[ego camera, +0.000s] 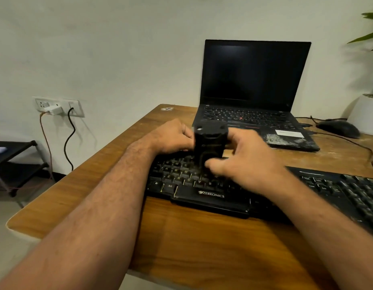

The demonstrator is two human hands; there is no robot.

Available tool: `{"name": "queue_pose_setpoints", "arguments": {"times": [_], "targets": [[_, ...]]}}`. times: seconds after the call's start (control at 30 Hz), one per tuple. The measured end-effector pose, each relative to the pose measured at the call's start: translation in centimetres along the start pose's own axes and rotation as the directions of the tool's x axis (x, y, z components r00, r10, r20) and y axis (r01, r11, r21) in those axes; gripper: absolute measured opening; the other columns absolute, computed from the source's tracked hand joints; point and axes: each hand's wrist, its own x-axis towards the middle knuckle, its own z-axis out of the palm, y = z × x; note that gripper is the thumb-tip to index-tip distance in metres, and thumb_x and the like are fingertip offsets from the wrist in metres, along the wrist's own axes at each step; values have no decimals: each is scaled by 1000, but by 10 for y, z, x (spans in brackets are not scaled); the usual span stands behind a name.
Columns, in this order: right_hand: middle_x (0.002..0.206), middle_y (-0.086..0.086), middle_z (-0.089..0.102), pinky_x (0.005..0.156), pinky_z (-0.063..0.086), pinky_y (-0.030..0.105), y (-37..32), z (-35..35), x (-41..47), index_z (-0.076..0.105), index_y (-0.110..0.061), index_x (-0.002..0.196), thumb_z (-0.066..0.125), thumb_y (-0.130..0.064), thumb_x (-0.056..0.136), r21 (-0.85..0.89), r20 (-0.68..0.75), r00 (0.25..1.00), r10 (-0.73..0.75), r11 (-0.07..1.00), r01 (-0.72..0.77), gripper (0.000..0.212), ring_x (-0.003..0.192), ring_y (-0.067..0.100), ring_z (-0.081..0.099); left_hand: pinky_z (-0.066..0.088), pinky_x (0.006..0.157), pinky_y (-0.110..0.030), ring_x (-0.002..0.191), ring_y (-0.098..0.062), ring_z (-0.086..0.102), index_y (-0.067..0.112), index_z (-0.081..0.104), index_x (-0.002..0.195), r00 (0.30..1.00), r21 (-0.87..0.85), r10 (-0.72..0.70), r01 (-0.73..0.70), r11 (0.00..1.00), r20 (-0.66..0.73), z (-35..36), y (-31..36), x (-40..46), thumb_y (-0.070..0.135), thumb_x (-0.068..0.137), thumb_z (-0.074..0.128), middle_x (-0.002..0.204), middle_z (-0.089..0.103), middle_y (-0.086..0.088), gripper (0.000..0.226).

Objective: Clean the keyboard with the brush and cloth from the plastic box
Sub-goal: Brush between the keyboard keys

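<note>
I hold a dark plastic box [209, 143] between both my hands, just above the keyboard [194, 185]. My left hand [173, 137] grips its left side with curled fingers. My right hand [242, 158] wraps around its right side and front. The box looks blurry. The keyboard lies on the wooden counter [181, 243], in front of an open laptop [254, 91].

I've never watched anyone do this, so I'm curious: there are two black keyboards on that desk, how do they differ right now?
The Zebronics keyboard lies in front of the person, under both hands; the second keyboard lies to the right, untouched. The Zebronics keyboard shows a white brand name on its front edge, while no such name shows on the second keyboard, which is cut off by the picture's edge. The left hand and right hand grip a blurred black object above the Zebronics keyboard. Both are black and lie flat on the wooden desk.
</note>
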Motion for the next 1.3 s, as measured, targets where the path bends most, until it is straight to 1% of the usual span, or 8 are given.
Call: {"name": "queue_pose_setpoints", "arguments": {"times": [0.17, 0.37, 0.53, 0.7, 0.87, 1.0, 1.17, 1.3], "targets": [[82, -11, 77, 62, 59, 23, 16, -29, -4, 67, -26, 98, 82, 1, 73, 257, 85, 985, 151, 952, -168, 40, 75, 8, 75, 52, 86, -33, 75, -3, 68, 24, 81, 81, 994, -30, 21, -18, 999, 109, 6, 4, 2, 39, 73, 81, 78, 76, 9, 17], [78, -20, 74, 64, 56, 20, 23, -26, 3, 68, -35, 90, 84, -16, 73, 19, -111, 985, 131, 991, -129, 30, 70, -1, 70, 47, 78, -22, 74, 3, 67, 28, 81, 82, 994, -6, 40, -40, 999, 100, 9, 8, 2, 30, 75, 82, 79, 76, 13, 8], [85, -21, 75, 70, 54, 14, 19, -32, -6, 70, -35, 92, 82, -6, 75, 94, 121, 991, 58, 993, -70, 36, 79, -3, 71, 49, 81, -25, 78, -1, 67, 29, 81, 82, 995, -35, 59, -56, 998, 76, 14, 11, 3, 29, 76, 81, 80, 76, 14, 5], [83, -24, 70, 61, 43, 0, 26, -34, 1, 62, -43, 90, 83, -14, 74, -47, -88, 995, 52, 997, -56, 39, 83, -19, 61, 44, 76, -20, 76, 6, 65, 36, 79, 77, 993, 8, 72, -73, 997, 89, 16, 10, 3, 32, 74, 83, 78, 75, 16, 6], [90, -19, 76, 70, 53, 10, 19, -41, -11, 65, -36, 99, 80, 1, 74, 171, 162, 987, 7, 985, -35, 48, 86, -1, 72, 48, 78, -23, 79, -1, 67, 30, 80, 77, 992, -1, 104, -104, 995, 73, 16, 11, 4, 29, 76, 82, 82, 75, 13, 3], [78, -32, 70, 60, 47, 4, 23, -40, -4, 62, -45, 88, 84, -12, 72, -1, -8, 1000, 23, 1000, -23, 43, 75, -13, 66, 46, 76, -22, 81, 0, 66, 31, 79, 74, 995, 38, 85, -87, 995, 55, 16, 8, 6, 32, 76, 81, 79, 74, 14, 3], [94, -23, 75, 76, 54, 14, 23, -36, -10, 67, -43, 102, 82, -10, 74, 69, 145, 989, 26, 997, -37, 45, 90, -6, 69, 48, 77, -23, 77, 4, 66, 28, 79, 78, 996, 40, 93, -93, 995, 8, 17, 4, 6, 29, 76, 82, 80, 75, 16, 3], [90, -21, 71, 65, 48, 11, 27, -35, -3, 64, -45, 95, 84, -21, 74, -59, -37, 998, 57, 997, -59, 37, 83, -5, 66, 47, 77, -24, 78, 3, 65, 34, 77, 72, 997, 78, 77, -76, 994, -18, 18, 4, 7, 41, 76, 79, 78, 73, 18, 7]]}}
